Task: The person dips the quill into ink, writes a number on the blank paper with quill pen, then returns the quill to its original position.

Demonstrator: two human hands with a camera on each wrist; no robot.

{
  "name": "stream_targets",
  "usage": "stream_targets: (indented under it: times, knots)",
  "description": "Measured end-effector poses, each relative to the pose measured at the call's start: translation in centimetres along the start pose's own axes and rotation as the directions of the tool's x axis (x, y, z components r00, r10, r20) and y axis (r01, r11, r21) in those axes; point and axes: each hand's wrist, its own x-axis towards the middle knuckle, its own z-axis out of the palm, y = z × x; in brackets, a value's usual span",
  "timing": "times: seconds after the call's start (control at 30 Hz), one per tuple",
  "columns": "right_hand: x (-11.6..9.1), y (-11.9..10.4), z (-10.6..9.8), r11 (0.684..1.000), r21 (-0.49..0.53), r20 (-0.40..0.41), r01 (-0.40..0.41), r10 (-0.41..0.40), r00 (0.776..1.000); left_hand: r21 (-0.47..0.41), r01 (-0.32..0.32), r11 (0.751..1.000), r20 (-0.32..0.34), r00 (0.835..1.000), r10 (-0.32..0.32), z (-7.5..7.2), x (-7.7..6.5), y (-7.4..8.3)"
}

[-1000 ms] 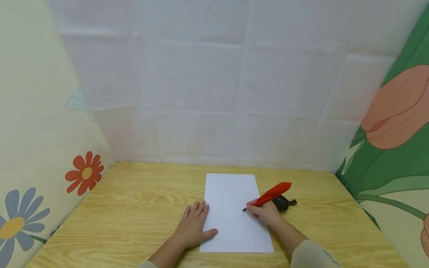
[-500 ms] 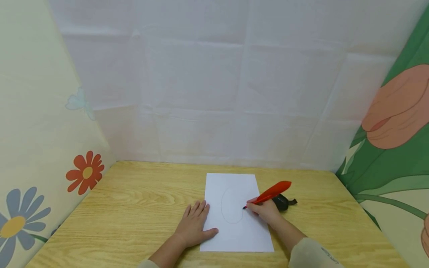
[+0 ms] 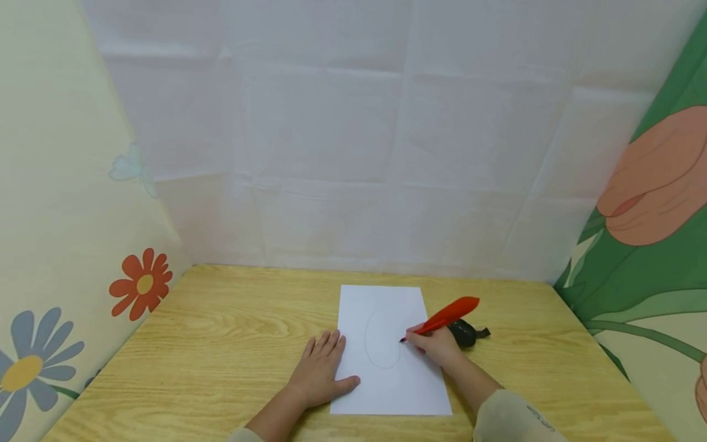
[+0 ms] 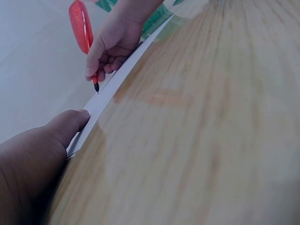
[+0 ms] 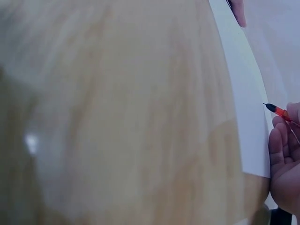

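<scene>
A sheet of white paper (image 3: 389, 393) lies on the wooden table, bearing a faint, thin oval outline (image 3: 365, 339). My left hand (image 3: 321, 371) rests flat on its left edge, fingers straight and thumb spread over the sheet. Between thumb and fingers, my right hand (image 3: 440, 348) pinches a red feather-shaped pen (image 3: 454, 312). The pen's dark tip meets the paper on the oval's right side, and its feather end leans up to the right. In the right wrist view the black tip of the pen (image 5: 280, 111) shows beside the curled fingers (image 5: 276, 145).
A rounded black object with a short strap (image 3: 463, 333) lies just behind my right hand, right of the paper. Wood-grain table (image 3: 232, 331) extends to both sides. A creased white cloth (image 3: 331, 153) hangs behind, with flower-patterned panels at left and right.
The pen tip has crept slightly up the oval's right side, away from me, and the drawn line there has lengthened. My left hand stays in place on the paper.
</scene>
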Motion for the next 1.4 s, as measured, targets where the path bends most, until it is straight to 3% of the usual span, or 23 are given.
stream_targets:
  times: [1.4]
  knots:
    - [1.4, -0.2, 0.9, 0.999, 0.042, -0.044, 0.024, -0.022, 0.999, -0.019, -0.007, 1.0, -0.004, 1.0, 0.007, -0.1, 0.0, 0.0]
